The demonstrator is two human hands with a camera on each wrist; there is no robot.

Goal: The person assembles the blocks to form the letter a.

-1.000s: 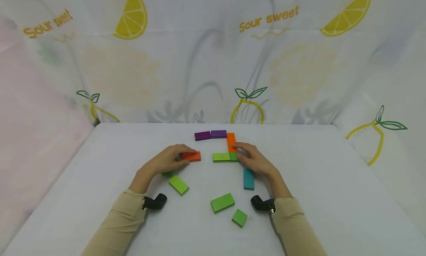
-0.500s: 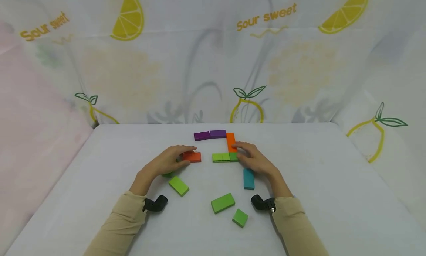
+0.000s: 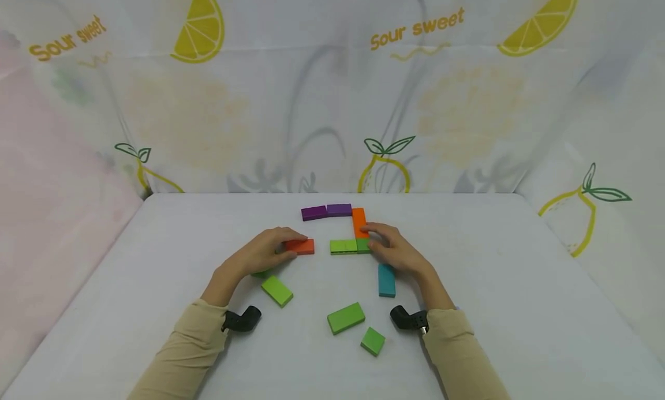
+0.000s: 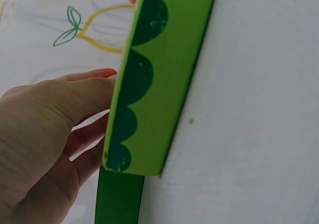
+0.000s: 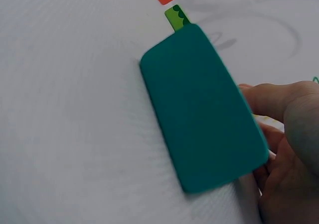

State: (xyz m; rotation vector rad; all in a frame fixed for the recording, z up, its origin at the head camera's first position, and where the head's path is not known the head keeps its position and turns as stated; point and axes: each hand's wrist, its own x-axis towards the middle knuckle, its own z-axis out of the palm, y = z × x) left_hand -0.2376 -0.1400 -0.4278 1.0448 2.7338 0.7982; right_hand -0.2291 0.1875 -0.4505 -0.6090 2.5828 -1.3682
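Observation:
My left hand [image 3: 267,250] pinches a red-orange block [image 3: 303,247], thumb along its near side and index fingertip at its far edge. My right hand [image 3: 397,250] reaches in from the right, its index fingertip on an upright-lying orange block [image 3: 358,220]. Its thumb is right at the end of a small green block [image 3: 362,246], which abuts a lime block [image 3: 343,247] with dark scallops. In the left wrist view a lime scalloped block [image 4: 164,79] hides the left fingertips. A teal block [image 5: 204,109] covers much of the right wrist view, overlapping the right fingertips.
Two purple blocks [image 3: 326,212] lie end to end at the back, meeting the orange one. Nearer lie a green block [image 3: 346,318], a green cube [image 3: 373,341] and a lime block [image 3: 277,291]. A dark green block [image 4: 119,199] sits beside the left wrist.
The left index finger, lifted slightly off the red-orange block half a second ago, is back down on it. The right hand keeps its place. The blocks stay put; the view shifts slightly.

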